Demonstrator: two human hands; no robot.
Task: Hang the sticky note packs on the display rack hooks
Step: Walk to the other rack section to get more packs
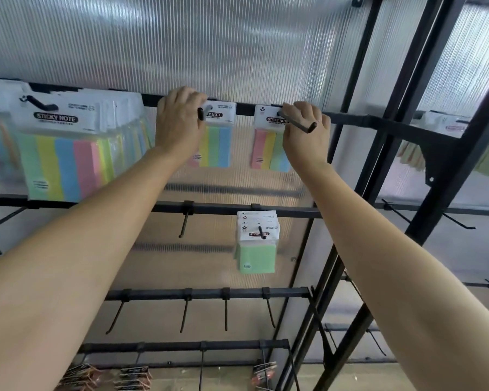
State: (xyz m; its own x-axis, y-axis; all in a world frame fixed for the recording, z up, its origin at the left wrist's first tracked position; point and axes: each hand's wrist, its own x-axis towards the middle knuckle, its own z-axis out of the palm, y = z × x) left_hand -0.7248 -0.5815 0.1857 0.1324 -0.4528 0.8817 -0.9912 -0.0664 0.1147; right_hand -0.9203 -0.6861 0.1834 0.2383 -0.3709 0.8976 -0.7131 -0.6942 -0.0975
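Both hands reach up to the top rail (246, 109) of the black display rack. My left hand (178, 122) pinches the white header of a striped sticky note pack (216, 142) that sits on a black hook (200, 114). My right hand (305, 128) pinches the header of another striped pack (268, 148) on the neighbouring hook (299, 125), whose upturned tip sticks out past my fingers. A thick bunch of striped packs (65, 153) hangs on a hook at the left.
One rail down, several green packs (257, 244) hang on a hook beside a bare hook (184, 221). Lower rails carry several bare hooks (226, 311). Dark packaged goods (130, 376) hang near the floor. A black diagonal frame post (435, 170) rises at the right.
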